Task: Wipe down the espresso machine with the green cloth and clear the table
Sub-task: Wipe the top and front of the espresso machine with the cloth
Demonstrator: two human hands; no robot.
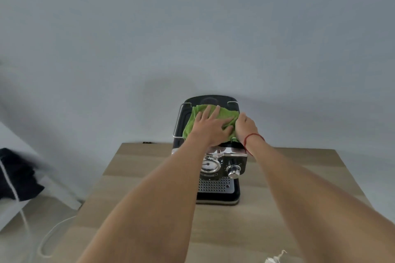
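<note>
A black and chrome espresso machine point(222, 166) stands on a light wooden table point(149, 177), against the grey wall. A green cloth point(190, 123) is spread over the machine's top. My left hand point(210, 126) lies flat on the cloth with fingers spread, pressing it down. My right hand point(245, 127), with a red string around its wrist, grips the cloth's right edge at the machine's top right corner.
A small white crumpled scrap point(274, 258) lies at the table's near edge. Dark clothing point(17, 177) rests on a white surface at the left. A white cable point(49, 237) loops on the floor beside the table.
</note>
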